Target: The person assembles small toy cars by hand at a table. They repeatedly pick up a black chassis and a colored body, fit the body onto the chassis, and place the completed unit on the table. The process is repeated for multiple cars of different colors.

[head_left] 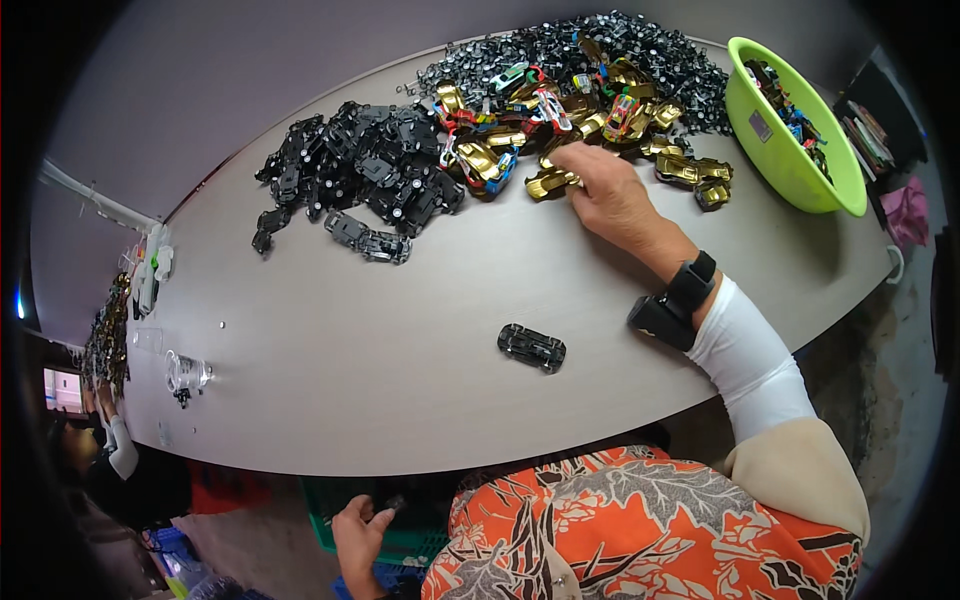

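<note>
My right hand point(622, 205) reaches to the front edge of a heap of gold and coloured toy car bodies point(485, 160). Its fingertips are closed on a gold toy car body point(550, 182), partly hidden by them. Below the table's near edge, my left hand point(360, 535) hangs over a green crate point(318, 512). Thumb and fingers look apart, with a small dark piece point(396, 503) just beyond their tips. One black toy car chassis point(532, 347) lies alone on the table in front of me. More black chassis point(375, 165) form a pile left of the car bodies.
Small black wheel parts point(690, 75) heap along the back. A lime-green basin point(800, 150) with coloured pieces stands at the right edge. Toward the left end are a clear cup point(187, 371) and another person point(120, 450) beside another gold pile point(107, 335).
</note>
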`<state>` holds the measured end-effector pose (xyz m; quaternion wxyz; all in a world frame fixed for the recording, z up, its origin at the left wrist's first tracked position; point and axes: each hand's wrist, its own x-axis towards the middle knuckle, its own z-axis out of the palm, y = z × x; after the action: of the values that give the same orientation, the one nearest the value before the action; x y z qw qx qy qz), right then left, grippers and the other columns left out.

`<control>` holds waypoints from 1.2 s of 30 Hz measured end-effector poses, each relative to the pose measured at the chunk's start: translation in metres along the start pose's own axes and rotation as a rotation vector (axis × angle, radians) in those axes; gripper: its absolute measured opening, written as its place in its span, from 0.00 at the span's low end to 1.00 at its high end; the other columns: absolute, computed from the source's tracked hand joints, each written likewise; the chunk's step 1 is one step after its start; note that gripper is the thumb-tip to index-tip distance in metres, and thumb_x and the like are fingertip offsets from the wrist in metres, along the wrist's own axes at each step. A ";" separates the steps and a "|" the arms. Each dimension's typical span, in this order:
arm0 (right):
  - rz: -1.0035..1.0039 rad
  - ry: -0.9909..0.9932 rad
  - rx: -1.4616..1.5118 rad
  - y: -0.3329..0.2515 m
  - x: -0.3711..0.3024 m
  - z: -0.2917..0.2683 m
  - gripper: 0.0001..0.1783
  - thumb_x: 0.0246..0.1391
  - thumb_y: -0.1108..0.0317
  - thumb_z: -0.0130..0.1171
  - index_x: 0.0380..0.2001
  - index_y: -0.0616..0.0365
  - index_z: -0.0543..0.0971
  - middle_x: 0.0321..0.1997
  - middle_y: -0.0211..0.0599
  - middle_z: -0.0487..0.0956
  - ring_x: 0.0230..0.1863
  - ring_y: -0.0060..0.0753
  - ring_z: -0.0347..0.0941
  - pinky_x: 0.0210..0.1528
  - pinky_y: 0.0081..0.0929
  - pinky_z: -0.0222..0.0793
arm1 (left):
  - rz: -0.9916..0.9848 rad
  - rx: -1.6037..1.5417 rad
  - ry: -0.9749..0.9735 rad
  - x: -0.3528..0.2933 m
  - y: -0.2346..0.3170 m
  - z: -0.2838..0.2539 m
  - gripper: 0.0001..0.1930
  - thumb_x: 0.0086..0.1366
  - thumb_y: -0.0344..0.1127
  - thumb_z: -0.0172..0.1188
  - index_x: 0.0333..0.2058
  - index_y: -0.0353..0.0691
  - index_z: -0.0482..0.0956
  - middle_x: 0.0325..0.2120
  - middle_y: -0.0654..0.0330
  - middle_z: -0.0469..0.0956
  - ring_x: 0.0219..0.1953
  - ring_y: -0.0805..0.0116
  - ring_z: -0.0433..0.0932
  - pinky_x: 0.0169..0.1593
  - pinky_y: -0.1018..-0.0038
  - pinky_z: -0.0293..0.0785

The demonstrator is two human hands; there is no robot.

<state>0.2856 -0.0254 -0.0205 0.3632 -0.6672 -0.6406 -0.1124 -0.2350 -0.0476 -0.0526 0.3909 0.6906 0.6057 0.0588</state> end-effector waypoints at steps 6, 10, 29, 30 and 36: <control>0.185 -0.238 0.059 -0.007 -0.004 -0.009 0.15 0.39 0.81 0.56 0.35 0.61 0.74 0.32 0.38 0.77 0.30 0.36 0.75 0.33 0.26 0.69 | 0.713 -0.033 -0.088 0.022 0.182 -0.006 0.07 0.48 0.24 0.61 0.29 0.32 0.78 0.26 0.52 0.79 0.28 0.58 0.78 0.35 0.72 0.73; 0.764 -0.416 0.924 -0.014 -0.010 -0.026 0.12 0.40 0.79 0.60 0.32 0.61 0.75 0.22 0.23 0.73 0.23 0.11 0.66 0.24 0.12 0.61 | 1.145 0.175 -0.034 0.069 0.251 0.043 0.13 0.47 0.24 0.60 0.35 0.34 0.75 0.38 0.55 0.75 0.43 0.55 0.72 0.42 0.66 0.71; 0.059 -0.439 -0.087 -0.059 -0.017 -0.024 0.12 0.38 0.79 0.53 0.31 0.60 0.72 0.32 0.46 0.70 0.29 0.52 0.72 0.31 0.43 0.68 | 0.770 -0.241 -0.284 0.142 0.242 0.067 0.15 0.47 0.21 0.59 0.37 0.31 0.76 0.31 0.64 0.72 0.27 0.80 0.71 0.30 0.84 0.69; 0.076 -0.444 -0.097 -0.060 -0.017 -0.023 0.11 0.38 0.79 0.53 0.31 0.60 0.72 0.32 0.46 0.70 0.29 0.52 0.72 0.31 0.44 0.68 | 0.721 -0.291 -0.311 0.141 0.241 0.065 0.15 0.47 0.20 0.58 0.38 0.31 0.76 0.32 0.64 0.72 0.28 0.81 0.71 0.30 0.84 0.70; 0.103 -0.424 -0.118 -0.060 -0.018 -0.029 0.12 0.37 0.80 0.52 0.30 0.61 0.72 0.33 0.50 0.70 0.28 0.53 0.71 0.30 0.45 0.67 | 0.603 -0.499 -0.358 0.141 0.243 0.064 0.15 0.46 0.20 0.57 0.37 0.31 0.76 0.31 0.65 0.72 0.26 0.82 0.69 0.30 0.85 0.67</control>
<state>0.2358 -0.0619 0.0095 0.1862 -0.7277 -0.6600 0.0116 0.0294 0.0564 -0.0034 0.6103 0.7202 0.2666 0.1941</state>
